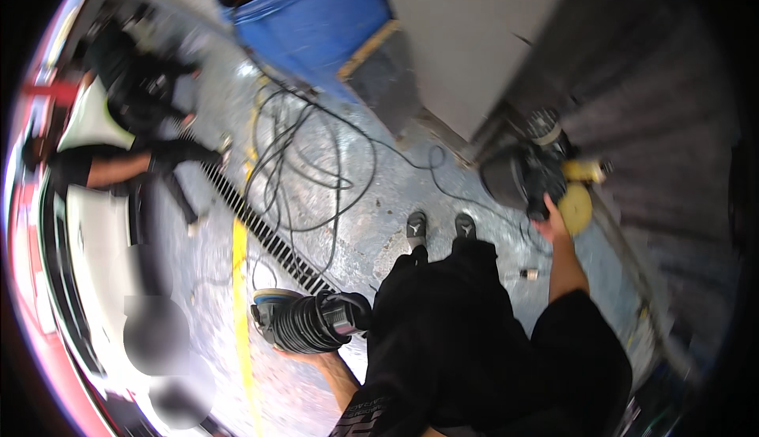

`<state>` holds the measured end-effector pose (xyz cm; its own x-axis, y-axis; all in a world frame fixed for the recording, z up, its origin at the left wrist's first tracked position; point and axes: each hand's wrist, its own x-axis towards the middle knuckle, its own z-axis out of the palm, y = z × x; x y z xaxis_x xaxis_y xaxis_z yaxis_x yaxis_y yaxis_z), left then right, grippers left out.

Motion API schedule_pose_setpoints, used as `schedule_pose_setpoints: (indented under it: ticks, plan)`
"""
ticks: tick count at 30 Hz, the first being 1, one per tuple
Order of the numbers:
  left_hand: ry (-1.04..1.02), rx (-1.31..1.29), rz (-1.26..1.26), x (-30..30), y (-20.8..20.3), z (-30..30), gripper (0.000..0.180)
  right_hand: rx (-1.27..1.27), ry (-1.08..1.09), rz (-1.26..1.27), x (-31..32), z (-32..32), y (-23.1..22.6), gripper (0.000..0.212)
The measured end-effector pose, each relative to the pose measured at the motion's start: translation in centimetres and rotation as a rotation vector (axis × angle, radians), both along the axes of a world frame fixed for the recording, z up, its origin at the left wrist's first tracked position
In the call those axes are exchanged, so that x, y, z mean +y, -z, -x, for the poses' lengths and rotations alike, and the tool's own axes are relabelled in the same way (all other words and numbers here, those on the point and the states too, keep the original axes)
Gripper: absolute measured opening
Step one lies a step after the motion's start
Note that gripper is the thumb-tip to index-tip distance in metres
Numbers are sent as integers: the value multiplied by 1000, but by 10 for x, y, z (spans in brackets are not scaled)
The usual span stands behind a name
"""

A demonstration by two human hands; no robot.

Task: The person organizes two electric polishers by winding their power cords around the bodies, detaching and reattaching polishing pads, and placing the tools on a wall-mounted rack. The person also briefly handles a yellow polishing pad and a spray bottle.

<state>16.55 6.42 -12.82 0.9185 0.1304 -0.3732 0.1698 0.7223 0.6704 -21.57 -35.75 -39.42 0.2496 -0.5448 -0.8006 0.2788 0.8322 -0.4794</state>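
My left hand [304, 356] is closed around a black power polisher [348, 314] from below. A black cord is wound in many turns round its body, and its round backing pad [273, 299] with a blue rim points left. Out to the right, my right hand [551, 222] is closed on the end of a black power tool [541, 180], which sits against a dark bucket [502, 176]. Beside that hand is a round yellow foam pad [575, 209]. Blur hides how the tool and pad join.
A loose black cable [316, 168] lies coiled on the floor ahead. A floor grate [261, 231] and yellow line [241, 279] run at the left. Beyond are a white car [103, 239] and people [134, 81] in black. A blue bin [316, 18] stands ahead, a dark wall right.
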Motion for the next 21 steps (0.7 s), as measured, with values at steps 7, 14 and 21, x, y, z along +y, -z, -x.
schedule_pose_setpoints:
  ticks: [7,14,21]
  plan:
    - [-81,-157,-160,6,-21,61,79,-164,115,-10,13,-10,32,45]
    - [-223,-60,-148,7,-19,57,73,-157,223,-3,16,-24,-1,48]
    - [-188,-2,-83,30,2,-11,73,-87,46,163,92,-53,-64,47]
